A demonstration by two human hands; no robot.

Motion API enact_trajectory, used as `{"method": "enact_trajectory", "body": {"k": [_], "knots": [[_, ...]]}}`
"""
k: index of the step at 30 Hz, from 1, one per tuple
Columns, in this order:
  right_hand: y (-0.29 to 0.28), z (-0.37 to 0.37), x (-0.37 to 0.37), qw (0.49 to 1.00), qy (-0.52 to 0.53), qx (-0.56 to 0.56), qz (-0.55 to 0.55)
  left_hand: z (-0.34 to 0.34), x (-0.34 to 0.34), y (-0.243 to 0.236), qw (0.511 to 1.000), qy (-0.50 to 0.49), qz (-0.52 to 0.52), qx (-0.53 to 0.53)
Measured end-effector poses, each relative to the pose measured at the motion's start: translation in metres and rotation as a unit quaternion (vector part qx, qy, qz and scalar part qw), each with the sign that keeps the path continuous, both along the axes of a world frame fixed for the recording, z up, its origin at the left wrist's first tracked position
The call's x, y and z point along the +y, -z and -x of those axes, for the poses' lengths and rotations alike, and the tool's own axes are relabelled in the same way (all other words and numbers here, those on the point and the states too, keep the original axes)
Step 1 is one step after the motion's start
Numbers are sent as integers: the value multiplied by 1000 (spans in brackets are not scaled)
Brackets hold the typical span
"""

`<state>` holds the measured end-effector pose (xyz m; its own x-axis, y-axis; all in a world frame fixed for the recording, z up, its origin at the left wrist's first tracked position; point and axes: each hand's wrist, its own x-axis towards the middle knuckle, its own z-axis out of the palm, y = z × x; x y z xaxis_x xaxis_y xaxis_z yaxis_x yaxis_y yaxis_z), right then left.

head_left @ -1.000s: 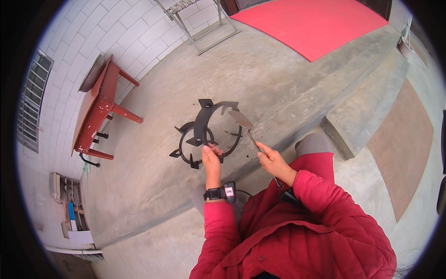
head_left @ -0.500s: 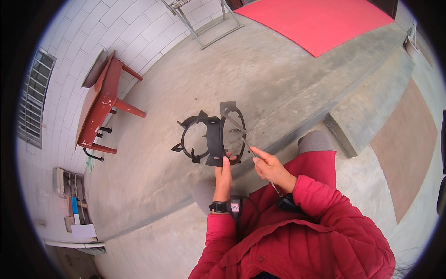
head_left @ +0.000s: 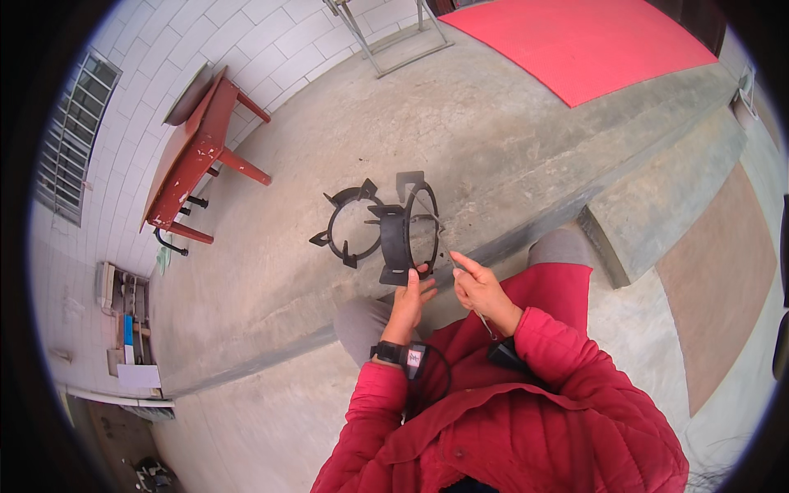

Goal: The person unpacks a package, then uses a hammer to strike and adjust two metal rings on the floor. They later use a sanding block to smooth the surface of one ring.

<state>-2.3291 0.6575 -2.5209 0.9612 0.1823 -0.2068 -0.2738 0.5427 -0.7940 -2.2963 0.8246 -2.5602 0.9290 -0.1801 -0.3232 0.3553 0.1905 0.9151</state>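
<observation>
My left hand (head_left: 408, 306) grips a black pot-stand ring (head_left: 395, 242) by its lower edge, thumb on the outer side. The ring is tipped on its side, with flat prongs sticking out. Between the fingers of my right hand (head_left: 483, 294) is a long thin metal tool (head_left: 485, 324), its near end showing below the palm. Its far part slants up into the ring's opening; I cannot tell whether it touches the metal. A second black pot-stand ring (head_left: 334, 240) with several prongs lies on the concrete floor just left of the held one, partly hidden by it.
At the left, a red wooden table (head_left: 194, 174) stands by the white tiled wall. A pink mat (head_left: 592, 49) covers the far floor. A metal-legged frame (head_left: 374, 49) is at the back. A low concrete step (head_left: 657, 201) rises at right.
The held ring has turned more edge-on. My left hand's fingers have spread a little beneath it. The tool's far end sits deeper along the ring's opening. The whole view has shifted slightly.
</observation>
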Motion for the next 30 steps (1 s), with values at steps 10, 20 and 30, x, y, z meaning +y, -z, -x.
{"method": "enact_trajectory", "body": {"k": [10, 20, 30], "knots": [[-9, 26, -29, 1000, -8, 9, -4, 37, 25, -19, 891, -71, -386, -229], [-2, 17, -26, 1000, -8, -27, 13, -15, -4, -63, 784, -70, -496, -368], [33, -10, 13, 976, -86, -74, 188, -80, 13, -8, 794, -85, -507, -324]]}}
